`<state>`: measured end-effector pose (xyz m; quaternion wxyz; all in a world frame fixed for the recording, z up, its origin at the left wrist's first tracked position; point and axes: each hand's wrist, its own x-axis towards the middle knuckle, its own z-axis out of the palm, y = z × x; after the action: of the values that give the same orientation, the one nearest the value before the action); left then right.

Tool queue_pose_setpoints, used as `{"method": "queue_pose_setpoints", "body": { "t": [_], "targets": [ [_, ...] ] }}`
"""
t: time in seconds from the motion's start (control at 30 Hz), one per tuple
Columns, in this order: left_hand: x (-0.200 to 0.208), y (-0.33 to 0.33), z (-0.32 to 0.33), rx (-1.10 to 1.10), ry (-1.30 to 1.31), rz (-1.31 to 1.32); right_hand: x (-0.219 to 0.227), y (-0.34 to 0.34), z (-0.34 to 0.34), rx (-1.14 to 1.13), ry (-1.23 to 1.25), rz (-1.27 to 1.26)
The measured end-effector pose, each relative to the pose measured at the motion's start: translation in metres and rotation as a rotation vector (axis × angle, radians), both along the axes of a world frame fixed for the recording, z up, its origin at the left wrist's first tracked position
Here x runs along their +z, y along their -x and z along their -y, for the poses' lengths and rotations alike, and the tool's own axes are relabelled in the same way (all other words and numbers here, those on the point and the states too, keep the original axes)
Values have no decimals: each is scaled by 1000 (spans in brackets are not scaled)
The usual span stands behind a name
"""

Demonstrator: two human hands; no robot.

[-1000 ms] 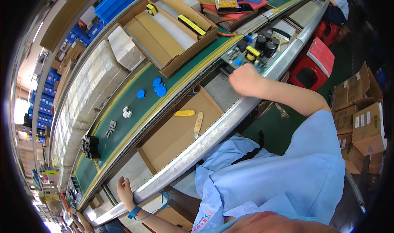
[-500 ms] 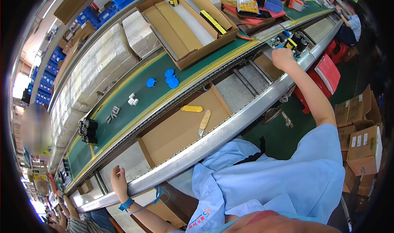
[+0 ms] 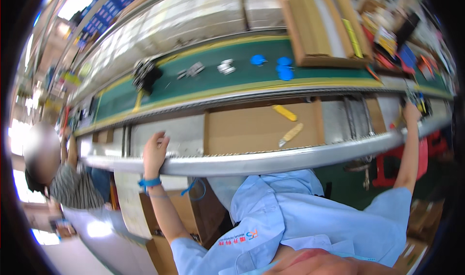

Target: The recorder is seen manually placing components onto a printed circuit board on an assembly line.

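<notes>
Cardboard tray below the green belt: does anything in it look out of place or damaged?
Nothing looks clearly damaged, though the picture is blurred. Slightly out of place: a yellow tool and a cream tool lie loose in the cardboard tray, turned at different angles, with the cream one's grey tip seemingly exposed.

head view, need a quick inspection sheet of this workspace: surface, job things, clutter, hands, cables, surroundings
surface: green bench top with yellow edging, metal rail in front
job things: circuit board at far right, blurred
clutter: blue discs, white parts, grey parts and black cylinders on the green; two cutters in a cardboard tray
left hand: at the rail, holding nothing visible
right hand: at the board, grip unclear
cables: blue cord near the left wristband
surroundings: co-worker at left, red stool at right
</notes>
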<state>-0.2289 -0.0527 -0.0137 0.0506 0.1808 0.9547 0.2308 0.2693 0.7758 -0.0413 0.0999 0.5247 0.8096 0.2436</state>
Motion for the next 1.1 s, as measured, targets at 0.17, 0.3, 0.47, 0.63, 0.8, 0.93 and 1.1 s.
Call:
{"method": "queue_pose_setpoints", "body": {
  "t": [0.17, 0.3, 0.47, 0.63, 0.8, 0.93, 1.1],
  "targets": [
    [36, -8, -25, -139, -257, -202, 30, 62, 25, 156, 46, -444],
    [68, 0, -98, -347, -459, -479, 69, 183, 118, 852, 242, -888],
    [61, 43, -158, -409, -259, -698, 111, 331, 319, 1452, 268, -821],
    [22, 84, -183, -372, -231, -561, 90, 396, 378, 1485, 460, -693],
    [7, 91, -190, -406, -122, -489, 62, 421, 376, 1516, 321, -736],
    [11, 92, -191, -353, -250, -436, 49, 423, 365, 1417, 504, -766],
    [17, 89, -193, -289, -366, -486, 55, 422, 368, 1393, 614, -864]
  ]
}}
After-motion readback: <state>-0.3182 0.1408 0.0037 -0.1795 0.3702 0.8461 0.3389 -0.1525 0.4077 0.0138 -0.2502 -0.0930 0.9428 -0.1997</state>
